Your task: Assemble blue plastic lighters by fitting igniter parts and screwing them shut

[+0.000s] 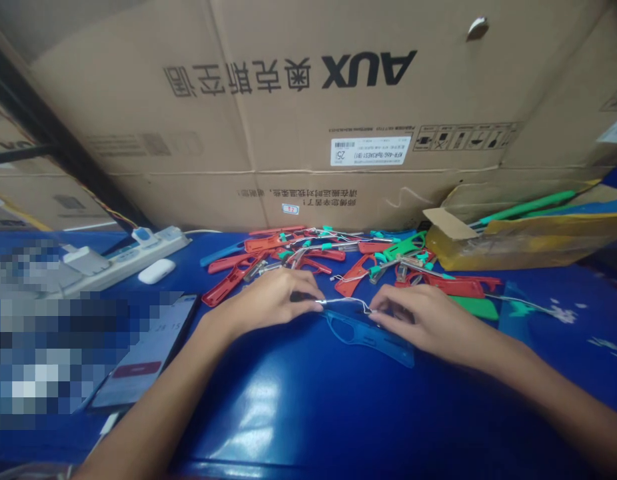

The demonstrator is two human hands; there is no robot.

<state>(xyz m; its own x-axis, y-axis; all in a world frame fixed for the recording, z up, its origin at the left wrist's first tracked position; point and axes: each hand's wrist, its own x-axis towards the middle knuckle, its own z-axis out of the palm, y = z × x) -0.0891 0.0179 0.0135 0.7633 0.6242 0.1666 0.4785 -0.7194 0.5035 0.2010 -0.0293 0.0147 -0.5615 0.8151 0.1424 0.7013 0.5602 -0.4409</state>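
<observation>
My left hand (276, 297) pinches one end of a thin white wire (346, 300) between thumb and fingertips, at a small shiny tip. Across from it, my right hand (413, 313) has its fingers closed on the wire's other end; a small dark part there is mostly hidden. Just below the wire lies a translucent blue handle shell (371, 337) with a finger loop, flat on the blue table (308, 413). Beyond both hands spreads a pile of red handle shells (231, 280), a green handle shell (404, 245), metal tubes and thin white wires.
A cardboard box (553, 240) with green and blue pieces stands at right. A large carton (288, 133) walls off the back. On the left are a power strip (128, 257), a white earbud case (156, 271) and a phone (148, 353); part of that side is pixelated.
</observation>
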